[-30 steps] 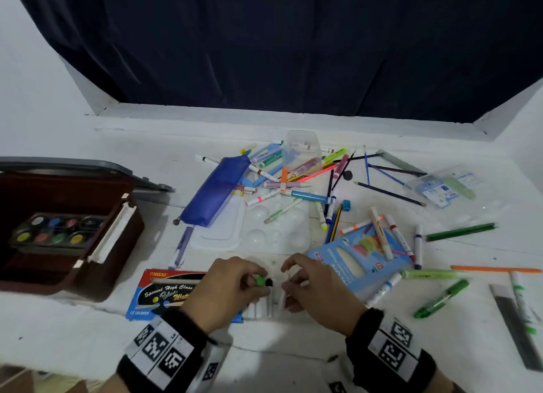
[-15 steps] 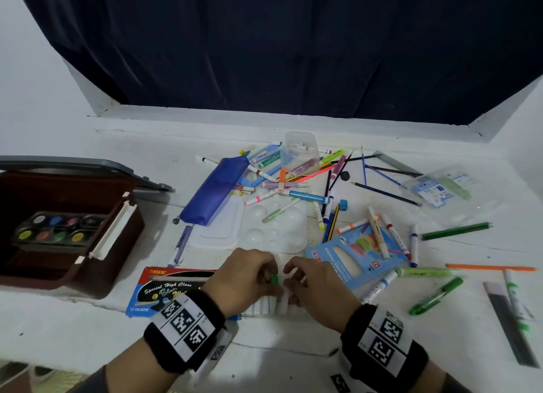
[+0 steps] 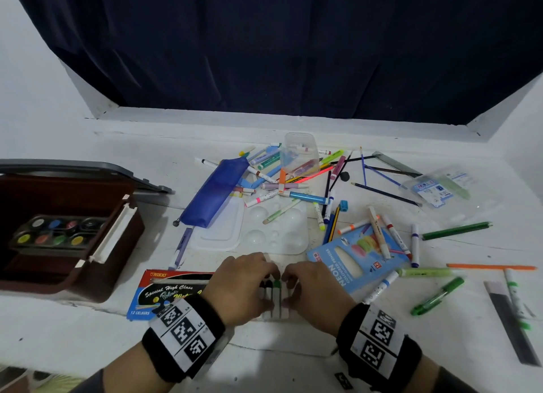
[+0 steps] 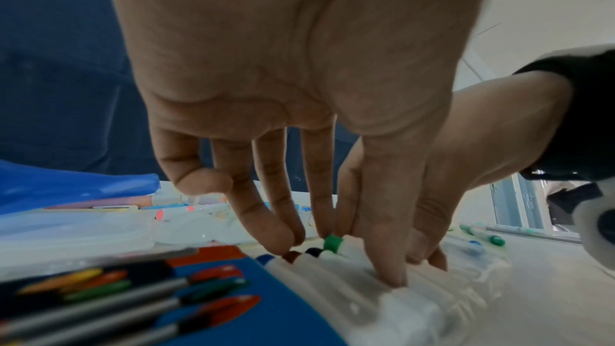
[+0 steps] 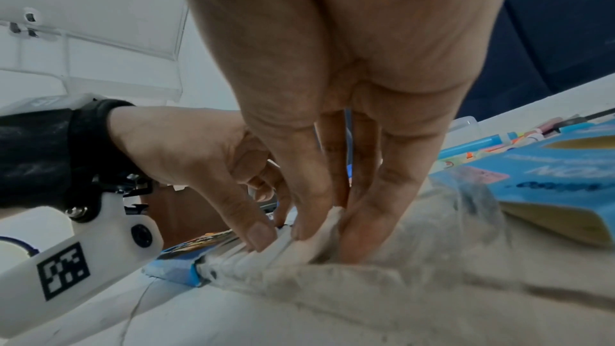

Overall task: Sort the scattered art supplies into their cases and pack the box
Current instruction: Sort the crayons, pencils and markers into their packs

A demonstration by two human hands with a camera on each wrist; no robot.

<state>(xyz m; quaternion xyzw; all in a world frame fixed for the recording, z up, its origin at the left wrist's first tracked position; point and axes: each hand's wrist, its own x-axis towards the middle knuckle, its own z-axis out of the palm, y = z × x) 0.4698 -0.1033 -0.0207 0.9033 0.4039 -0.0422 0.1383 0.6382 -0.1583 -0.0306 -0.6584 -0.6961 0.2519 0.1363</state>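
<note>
Both hands work a row of white-barrelled markers [image 3: 273, 300] lying in a clear plastic sleeve [image 5: 442, 220] on the white surface [image 3: 293, 363], just right of the red-and-blue marker box [image 3: 164, 292]. The left hand [image 3: 244, 286] has its fingers extended, tips pressing the cap ends beside the green-capped marker [image 4: 332, 242], thumb flat on the barrels; its grip is apart, clamped on nothing. The right hand [image 3: 314, 292] pinches a white edge of the row between thumb and fingers [image 5: 362, 222]. To seat this marker well, press it level with its neighbours while the sleeve is held taut. The brown case [image 3: 97, 263] stands well left of the box. Hidden under the hands: the sleeve's mouth and the count of markers.
</note>
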